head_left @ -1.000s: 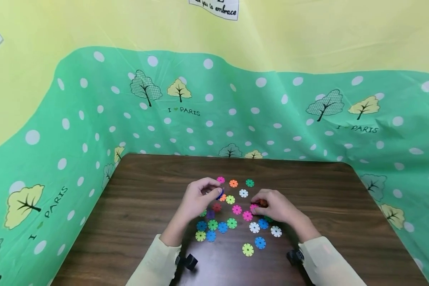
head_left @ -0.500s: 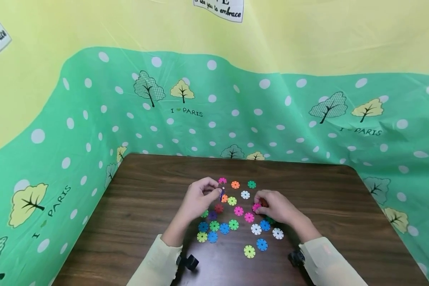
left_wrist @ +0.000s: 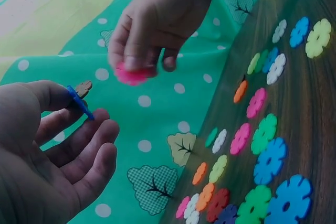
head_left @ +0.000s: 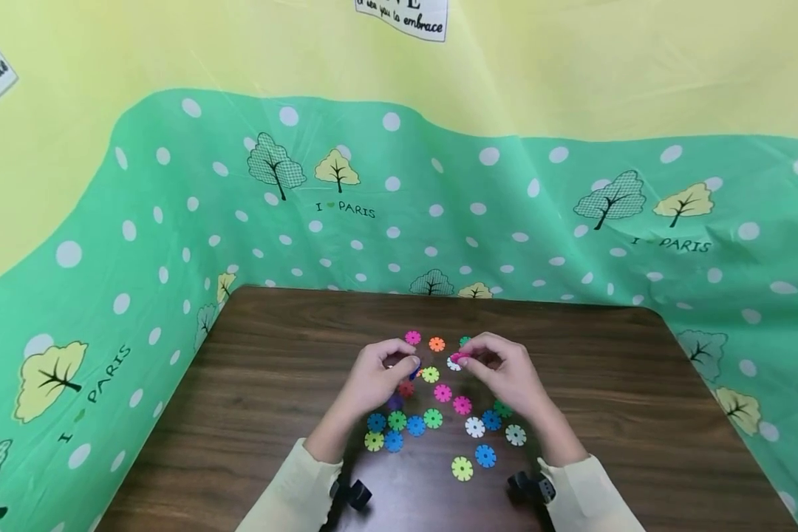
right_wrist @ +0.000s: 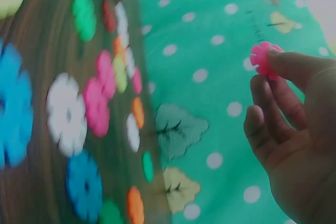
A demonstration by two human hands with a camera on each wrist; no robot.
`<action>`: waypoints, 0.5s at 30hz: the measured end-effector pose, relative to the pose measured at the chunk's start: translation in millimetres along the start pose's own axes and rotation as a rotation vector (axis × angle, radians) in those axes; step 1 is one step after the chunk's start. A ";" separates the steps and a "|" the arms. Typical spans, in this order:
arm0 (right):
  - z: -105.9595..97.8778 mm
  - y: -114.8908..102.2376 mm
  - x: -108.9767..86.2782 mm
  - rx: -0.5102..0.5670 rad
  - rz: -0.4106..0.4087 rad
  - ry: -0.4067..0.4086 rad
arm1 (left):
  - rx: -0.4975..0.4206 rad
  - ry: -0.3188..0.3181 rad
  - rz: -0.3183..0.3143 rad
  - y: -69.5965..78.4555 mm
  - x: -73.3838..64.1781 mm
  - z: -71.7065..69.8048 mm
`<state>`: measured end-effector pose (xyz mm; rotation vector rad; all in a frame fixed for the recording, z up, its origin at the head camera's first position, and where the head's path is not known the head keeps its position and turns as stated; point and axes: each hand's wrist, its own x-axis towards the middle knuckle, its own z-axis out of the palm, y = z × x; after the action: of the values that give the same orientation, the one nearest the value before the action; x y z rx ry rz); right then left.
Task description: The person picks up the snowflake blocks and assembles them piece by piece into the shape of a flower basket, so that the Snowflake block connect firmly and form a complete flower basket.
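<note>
In the head view my left hand (head_left: 374, 378) and right hand (head_left: 507, 375) are raised over the middle of the table. Thumb and finger of the left hand pinch a blue notched plastic disc (left_wrist: 79, 101), seen nearly edge-on. A smaller brownish notched piece (left_wrist: 84, 88) juts from it at an angle, slotted against its face. The right hand pinches a pink notched disc (right_wrist: 264, 59) by its edge between thumb and fingers. A gap separates the pink disc from the blue one. Both held discs are above the tabletop, and the left hand's other fingers are loosely bent.
Several loose notched discs lie flat on the brown wooden table (head_left: 273, 414), among them a yellow-green disc (head_left: 462, 468), a blue disc (head_left: 485, 455) and a white disc (head_left: 515, 434). A patterned green and yellow cloth (head_left: 399, 192) hangs behind the table.
The right hand has lifted the pink disc from the table's right side and moved left and away, closer to the left hand. The left hand has turned its blue disc slightly.
</note>
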<state>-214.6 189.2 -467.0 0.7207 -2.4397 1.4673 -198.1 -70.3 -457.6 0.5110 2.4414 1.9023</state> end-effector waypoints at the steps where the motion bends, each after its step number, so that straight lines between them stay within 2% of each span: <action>1: 1.6 -3.1 -0.8 0.027 0.008 0.023 | -0.014 -0.002 -0.002 -0.1 -0.2 0.7; 3: 4.7 -7.4 -2.8 0.089 0.020 0.061 | -0.043 -0.005 -0.015 -0.1 -0.6 1.9; 7: 9.1 -6.5 -4.9 0.166 0.011 0.075 | -0.094 -0.004 -0.047 0.6 -1.1 4.0; 15: 11.6 -13.6 -8.8 0.223 -0.067 0.033 | -0.177 0.069 -0.075 3.4 -2.2 8.7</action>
<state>-199.4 176.4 -465.8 0.8056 -2.2278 1.7277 -193.4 -61.9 -457.1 0.3478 2.2656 2.1114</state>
